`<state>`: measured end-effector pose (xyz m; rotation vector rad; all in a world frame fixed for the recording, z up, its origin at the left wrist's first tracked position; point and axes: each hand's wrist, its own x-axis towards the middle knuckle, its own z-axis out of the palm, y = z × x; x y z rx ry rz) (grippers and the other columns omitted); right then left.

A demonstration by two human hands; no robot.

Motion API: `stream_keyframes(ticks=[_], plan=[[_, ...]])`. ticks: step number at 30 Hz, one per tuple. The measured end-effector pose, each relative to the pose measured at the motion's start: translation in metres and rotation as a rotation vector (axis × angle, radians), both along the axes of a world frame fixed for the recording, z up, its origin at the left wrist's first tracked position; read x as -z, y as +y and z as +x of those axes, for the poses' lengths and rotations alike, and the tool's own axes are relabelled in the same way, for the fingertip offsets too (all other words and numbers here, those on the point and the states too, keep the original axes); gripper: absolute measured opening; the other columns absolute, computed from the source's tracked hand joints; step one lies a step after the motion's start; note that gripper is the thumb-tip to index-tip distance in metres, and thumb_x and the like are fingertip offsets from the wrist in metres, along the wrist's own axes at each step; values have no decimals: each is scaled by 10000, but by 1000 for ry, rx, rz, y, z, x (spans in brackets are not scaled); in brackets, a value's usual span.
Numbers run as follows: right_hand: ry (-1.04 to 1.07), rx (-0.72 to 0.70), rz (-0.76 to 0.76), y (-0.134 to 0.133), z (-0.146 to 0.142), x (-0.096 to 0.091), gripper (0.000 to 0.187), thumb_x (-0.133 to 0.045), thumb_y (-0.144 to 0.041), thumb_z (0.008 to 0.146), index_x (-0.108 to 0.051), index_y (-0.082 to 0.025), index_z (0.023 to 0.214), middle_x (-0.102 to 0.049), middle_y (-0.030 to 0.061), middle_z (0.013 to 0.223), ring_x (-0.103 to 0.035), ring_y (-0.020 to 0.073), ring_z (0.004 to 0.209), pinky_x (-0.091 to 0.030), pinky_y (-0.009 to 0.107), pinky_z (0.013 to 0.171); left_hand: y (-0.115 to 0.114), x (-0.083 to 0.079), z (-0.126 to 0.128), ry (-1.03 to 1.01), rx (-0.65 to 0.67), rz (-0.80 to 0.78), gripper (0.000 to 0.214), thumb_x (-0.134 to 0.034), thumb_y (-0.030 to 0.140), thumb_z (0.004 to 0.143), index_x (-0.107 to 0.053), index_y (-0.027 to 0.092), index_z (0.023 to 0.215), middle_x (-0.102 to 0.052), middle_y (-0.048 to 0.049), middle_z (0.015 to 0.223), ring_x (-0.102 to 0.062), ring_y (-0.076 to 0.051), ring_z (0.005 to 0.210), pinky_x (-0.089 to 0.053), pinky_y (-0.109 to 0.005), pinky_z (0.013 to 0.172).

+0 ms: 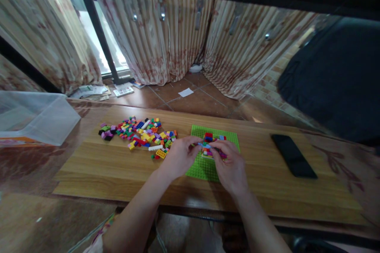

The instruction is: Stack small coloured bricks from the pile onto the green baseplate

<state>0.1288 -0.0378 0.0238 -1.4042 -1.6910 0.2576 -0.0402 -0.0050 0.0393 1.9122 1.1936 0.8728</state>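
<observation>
A green studded baseplate (202, 170) lies on the wooden board, with a low build of coloured bricks (208, 137) on it, red and blue ones at its far side. Over the near part of that build, my left hand (181, 155) and my right hand (230, 164) meet from either side. Between their fingertips is a small light-blue brick (204, 146), pinched by both. Whether it touches the bricks below I cannot tell. My fingers cover part of the build.
Loose toy bricks (145, 132) are heaped left of the baseplate. A black phone (293, 156) lies on the wooden board (261, 193) at the right. At the far left stands a clear plastic bin (38, 116). Curtains (166, 39) hang behind.
</observation>
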Motion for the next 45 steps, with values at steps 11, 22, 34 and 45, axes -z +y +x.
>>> stream_keyframes(ticks=[11,22,34,45], plan=[[6,-34,3,-1,-5,-6,163,-616,-352,885,-729,-264,961,-681,53,995,-605,215,983,-484,426,910,-2,-4,0,13,44,40,130,-565,179,845,-693,173,871,-683,-20,788,-611,-145,724,-450,-240,680],[738,102,-18,8,3,-4,103,-700,-314,788,-722,-219,820,-677,10,825,-623,160,780,-505,333,735,-2,-3,4,17,72,62,182,-581,168,853,-756,204,889,-705,-27,778,-627,-153,738,-455,-244,675],[1072,256,-157,14,19,-4,237,-826,-365,605,-738,-188,736,-665,-16,684,-527,95,616,-395,232,583,5,11,19,79,-13,139,209,-556,191,892,-754,220,954,-732,-44,919,-666,-156,798,-504,-259,745],[1227,238,-260,13,16,-12,230,-814,-310,573,-686,-170,704,-691,8,659,-591,99,555,-460,203,502,10,20,23,102,-9,160,225,-550,156,888,-742,211,991,-705,-46,900,-649,-158,792,-495,-265,739]])
